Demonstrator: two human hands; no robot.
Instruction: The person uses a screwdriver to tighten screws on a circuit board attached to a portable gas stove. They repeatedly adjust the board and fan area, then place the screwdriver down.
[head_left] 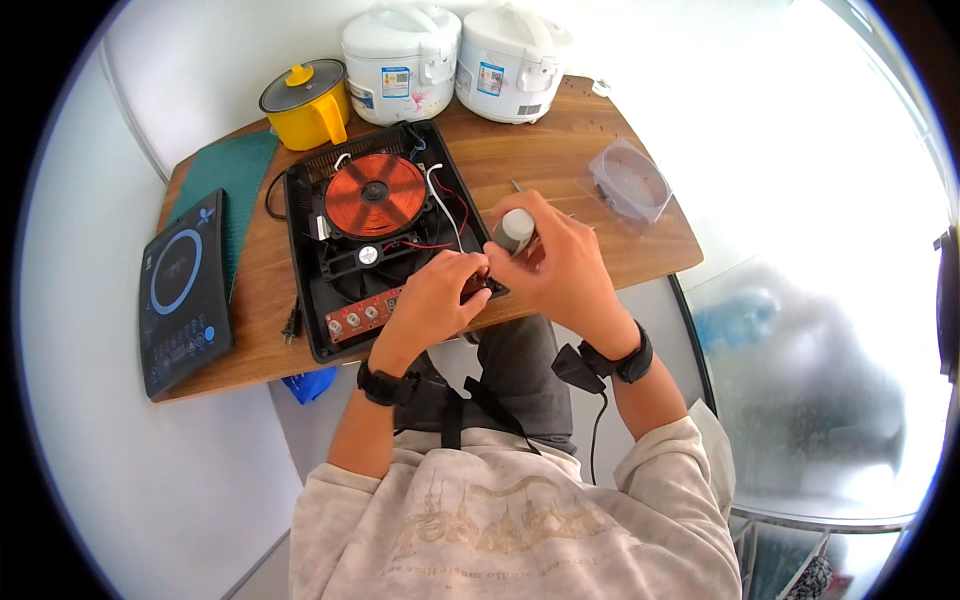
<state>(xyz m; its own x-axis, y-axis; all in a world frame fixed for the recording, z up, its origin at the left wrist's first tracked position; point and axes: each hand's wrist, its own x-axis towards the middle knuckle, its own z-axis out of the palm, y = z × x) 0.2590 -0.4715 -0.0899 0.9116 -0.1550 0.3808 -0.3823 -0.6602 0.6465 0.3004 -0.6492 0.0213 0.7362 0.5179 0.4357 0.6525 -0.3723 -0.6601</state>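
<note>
Because the right hand (562,265) has its fingers wrapped round a grey cylinder (516,227), round end up and long axis seemingly near upright, its fingertips sit just right of the red board (362,316); that board lies along the near edge of the open black case (307,285), its long axis running left to right; the left hand (432,297) is nearer, covering its right part, fingertips bunched, grip impossible to tell
</note>
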